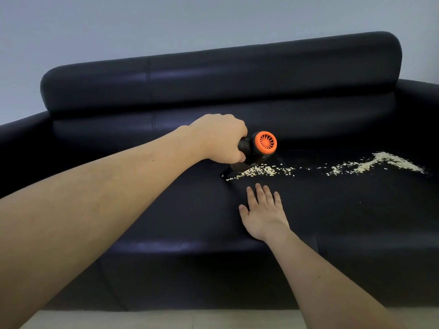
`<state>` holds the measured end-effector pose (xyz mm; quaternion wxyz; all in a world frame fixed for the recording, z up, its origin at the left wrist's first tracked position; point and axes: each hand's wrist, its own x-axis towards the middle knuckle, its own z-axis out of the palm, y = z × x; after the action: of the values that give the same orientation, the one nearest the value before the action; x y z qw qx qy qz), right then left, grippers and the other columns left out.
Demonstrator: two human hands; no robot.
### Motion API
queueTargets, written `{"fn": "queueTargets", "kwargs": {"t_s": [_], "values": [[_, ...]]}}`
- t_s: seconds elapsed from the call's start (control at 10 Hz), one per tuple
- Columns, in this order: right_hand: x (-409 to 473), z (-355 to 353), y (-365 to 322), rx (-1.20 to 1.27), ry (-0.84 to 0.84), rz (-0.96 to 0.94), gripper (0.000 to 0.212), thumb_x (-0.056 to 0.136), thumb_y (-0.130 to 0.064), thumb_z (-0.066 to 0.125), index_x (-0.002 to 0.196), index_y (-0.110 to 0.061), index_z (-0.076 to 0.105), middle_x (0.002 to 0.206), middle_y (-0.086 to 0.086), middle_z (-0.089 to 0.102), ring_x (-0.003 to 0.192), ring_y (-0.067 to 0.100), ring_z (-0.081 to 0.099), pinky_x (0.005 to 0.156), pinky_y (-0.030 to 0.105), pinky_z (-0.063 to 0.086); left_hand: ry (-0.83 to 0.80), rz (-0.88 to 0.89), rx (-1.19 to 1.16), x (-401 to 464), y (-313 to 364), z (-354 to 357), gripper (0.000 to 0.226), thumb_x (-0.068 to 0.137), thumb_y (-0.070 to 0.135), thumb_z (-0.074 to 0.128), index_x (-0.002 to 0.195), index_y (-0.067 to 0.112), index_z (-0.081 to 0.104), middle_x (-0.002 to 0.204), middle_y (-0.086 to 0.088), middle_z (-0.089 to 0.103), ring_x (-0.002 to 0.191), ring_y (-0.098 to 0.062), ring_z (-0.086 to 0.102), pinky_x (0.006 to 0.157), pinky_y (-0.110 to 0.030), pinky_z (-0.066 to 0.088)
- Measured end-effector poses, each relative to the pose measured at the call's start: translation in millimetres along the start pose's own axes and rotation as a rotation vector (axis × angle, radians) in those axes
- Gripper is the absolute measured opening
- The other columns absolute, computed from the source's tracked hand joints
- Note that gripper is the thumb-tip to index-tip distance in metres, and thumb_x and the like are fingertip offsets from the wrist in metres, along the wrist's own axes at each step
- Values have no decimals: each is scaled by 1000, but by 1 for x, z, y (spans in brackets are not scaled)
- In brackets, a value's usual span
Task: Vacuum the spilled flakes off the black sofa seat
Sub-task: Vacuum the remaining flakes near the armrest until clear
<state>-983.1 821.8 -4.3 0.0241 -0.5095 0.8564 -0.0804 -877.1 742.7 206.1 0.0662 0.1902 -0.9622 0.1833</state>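
Flakes (pixel 308 166) trail rightward across the sofa seat (pixel 190 210) from the vacuum (pixel 257 148), whose nozzle touches their left end. The left hand (pixel 219 141) grips its handle; the right hand (pixel 262 212) rests flat, fingers spread, just beside the trail.

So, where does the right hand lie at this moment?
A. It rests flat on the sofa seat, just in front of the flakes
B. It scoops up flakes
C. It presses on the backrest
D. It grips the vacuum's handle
A: the right hand lies flat with straight fingers on the sofa seat, short of the flakes; the left hand holds the vacuum.
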Motion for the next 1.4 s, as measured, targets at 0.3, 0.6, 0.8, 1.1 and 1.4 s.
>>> {"fn": "queueTargets", "kwargs": {"t_s": [0.3, 0.6, 0.8, 1.1, 1.4], "values": [[-1, 0, 0, -8, 2, -4, 65, 105, -49, 14, 161, -20, -4, 168, 7, -10, 154, 25, -14, 124, 47, -8, -31, 21, 36, 5, 11, -4, 27, 84, 48, 65, 90, 23, 60, 78, 6, 55, 78, -23, 58, 61, -31, 41], [-1, 1, 0, -6, 4, -2, 66, 105, -49, 14, 161, -20, -4, 168, 7, -10, 154, 25, -14, 124, 48, -8, -58, 34, 64, 10, 21, -13, 25, 84, 46, 66, 90, 22, 60, 73, 7, 52, 77, -22, 58, 56, -29, 37], [-1, 3, 0, -15, 13, -7, 65, 105, -49, 12, 161, -19, -5, 168, 7, -10, 154, 26, -13, 124, 48, -8, -26, 32, 21, 17, 30, -22, 28, 84, 47, 67, 80, 24, 50, 74, 7, 50, 76, -22, 55, 54, -29, 35], [-2, 3, 0, -14, 25, -15, 65, 105, -48, 14, 161, -19, -3, 168, 8, -8, 154, 26, -12, 124, 48, -6, -35, 1, -7, 19, 41, -29, 36, 83, 44, 69, 70, 26, 41, 73, 6, 49, 64, -14, 49, 61, -32, 42], [-3, 1, 0, -19, 24, -18, 65, 106, -48, 14, 161, -18, -3, 168, 8, -7, 155, 27, -11, 125, 49, -5, -21, -35, 11, 15, 47, -28, 30, 83, 35, 65, 69, 23, 41, 72, 4, 49, 61, -14, 48, 50, -28, 34]]}}
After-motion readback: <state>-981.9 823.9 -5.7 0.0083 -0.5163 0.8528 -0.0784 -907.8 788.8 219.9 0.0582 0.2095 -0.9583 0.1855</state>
